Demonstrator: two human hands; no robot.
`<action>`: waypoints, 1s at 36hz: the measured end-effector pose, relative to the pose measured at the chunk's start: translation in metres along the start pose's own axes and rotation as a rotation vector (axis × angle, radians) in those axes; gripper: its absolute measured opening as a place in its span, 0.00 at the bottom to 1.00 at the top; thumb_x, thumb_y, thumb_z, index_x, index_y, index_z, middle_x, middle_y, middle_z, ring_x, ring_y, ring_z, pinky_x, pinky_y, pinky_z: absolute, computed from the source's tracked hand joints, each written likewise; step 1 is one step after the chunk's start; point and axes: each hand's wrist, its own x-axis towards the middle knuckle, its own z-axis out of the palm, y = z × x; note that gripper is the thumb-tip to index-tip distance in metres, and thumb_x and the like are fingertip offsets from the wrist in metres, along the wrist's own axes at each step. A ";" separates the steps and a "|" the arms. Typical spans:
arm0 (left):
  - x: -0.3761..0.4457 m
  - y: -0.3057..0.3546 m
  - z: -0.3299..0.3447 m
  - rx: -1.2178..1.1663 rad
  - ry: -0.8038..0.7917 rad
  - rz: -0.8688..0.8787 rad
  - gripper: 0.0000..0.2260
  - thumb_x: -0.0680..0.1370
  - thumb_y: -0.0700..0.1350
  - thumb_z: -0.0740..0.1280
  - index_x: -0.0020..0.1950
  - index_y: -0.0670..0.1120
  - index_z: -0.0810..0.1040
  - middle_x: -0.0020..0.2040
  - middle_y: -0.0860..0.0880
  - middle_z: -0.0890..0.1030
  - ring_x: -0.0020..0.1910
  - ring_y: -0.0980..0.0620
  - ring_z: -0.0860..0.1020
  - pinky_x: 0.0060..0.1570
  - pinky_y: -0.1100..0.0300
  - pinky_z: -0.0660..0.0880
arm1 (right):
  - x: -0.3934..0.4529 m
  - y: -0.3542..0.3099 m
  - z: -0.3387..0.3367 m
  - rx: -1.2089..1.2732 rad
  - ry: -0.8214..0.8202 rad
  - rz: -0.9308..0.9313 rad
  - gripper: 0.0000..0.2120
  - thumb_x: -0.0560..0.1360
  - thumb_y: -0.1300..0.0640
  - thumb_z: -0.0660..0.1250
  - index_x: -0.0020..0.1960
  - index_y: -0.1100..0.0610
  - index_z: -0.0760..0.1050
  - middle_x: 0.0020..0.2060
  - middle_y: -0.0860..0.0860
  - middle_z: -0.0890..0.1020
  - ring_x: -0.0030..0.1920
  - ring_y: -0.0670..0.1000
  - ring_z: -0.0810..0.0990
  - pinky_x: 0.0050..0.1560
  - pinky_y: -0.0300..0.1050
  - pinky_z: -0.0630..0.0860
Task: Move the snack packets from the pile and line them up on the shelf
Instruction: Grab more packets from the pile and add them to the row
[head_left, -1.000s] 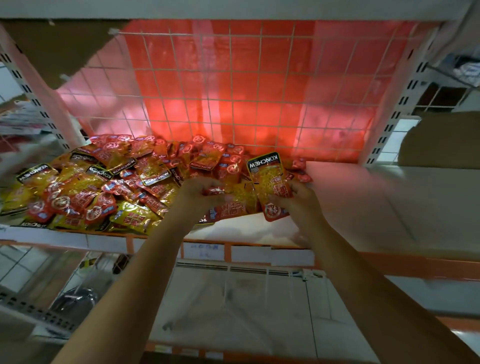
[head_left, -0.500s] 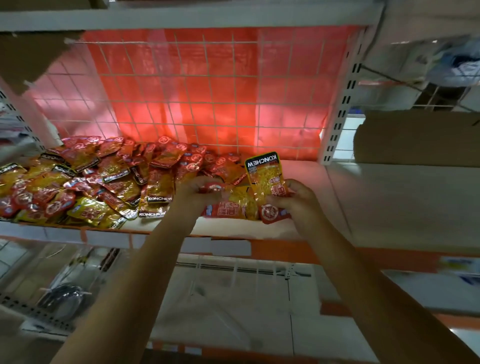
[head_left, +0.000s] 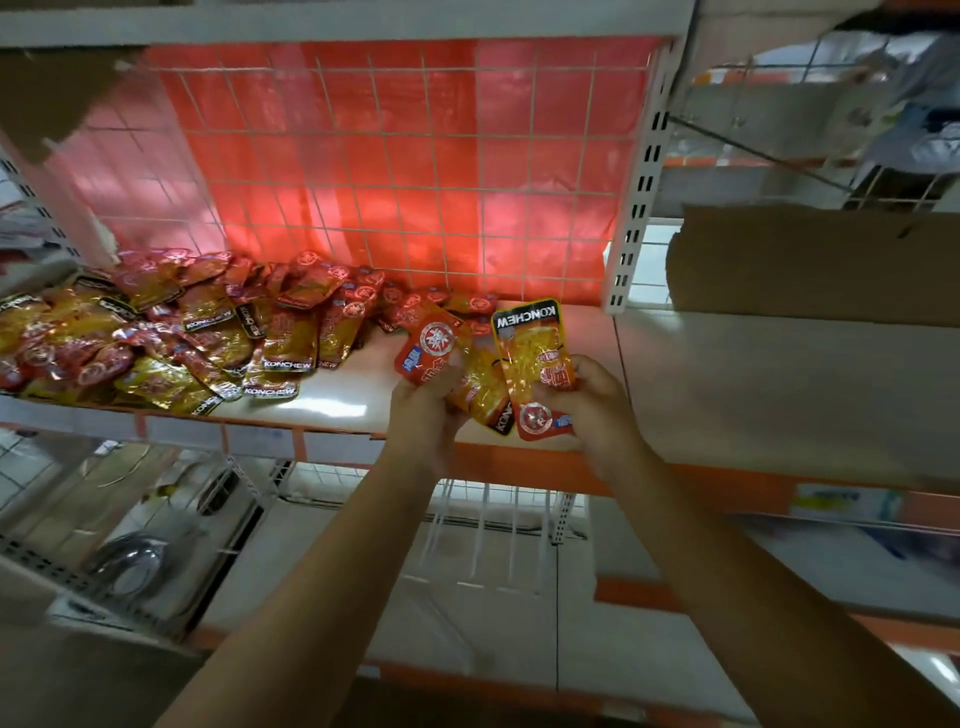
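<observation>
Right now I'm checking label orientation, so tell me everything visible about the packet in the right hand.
The packet is a glossy foil-like pouch, yellow in the middle with a black KONCHEW band at its far end, reading upside down, and a red end with a round emblem nearest the person. It stands tilted above the shelf's front edge. The right hand pinches its lower right side; it overlaps packets held by the left hand.

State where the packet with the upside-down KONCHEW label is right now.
Head view, centre-right: the packet is held by the right hand above the shelf's front edge, right of the pile.
</observation>
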 end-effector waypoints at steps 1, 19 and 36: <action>0.002 0.002 -0.002 0.003 0.013 -0.005 0.08 0.77 0.40 0.65 0.56 0.45 0.75 0.48 0.47 0.82 0.46 0.49 0.81 0.43 0.57 0.80 | 0.000 -0.001 -0.003 -0.051 -0.013 -0.013 0.11 0.71 0.68 0.69 0.47 0.53 0.76 0.42 0.50 0.82 0.43 0.51 0.79 0.45 0.44 0.75; -0.011 0.010 -0.008 0.563 -0.415 -0.047 0.08 0.69 0.38 0.71 0.47 0.45 0.81 0.43 0.47 0.84 0.43 0.50 0.83 0.46 0.56 0.79 | -0.001 -0.026 -0.019 -1.159 -0.117 -0.384 0.21 0.71 0.56 0.70 0.63 0.44 0.75 0.58 0.49 0.75 0.61 0.53 0.64 0.50 0.43 0.54; -0.029 -0.089 0.112 0.175 -0.293 -0.101 0.08 0.70 0.36 0.70 0.47 0.41 0.76 0.34 0.49 0.83 0.33 0.54 0.81 0.31 0.62 0.78 | 0.001 -0.030 -0.154 0.144 0.052 0.072 0.07 0.78 0.58 0.64 0.54 0.59 0.75 0.48 0.54 0.81 0.45 0.52 0.81 0.42 0.43 0.76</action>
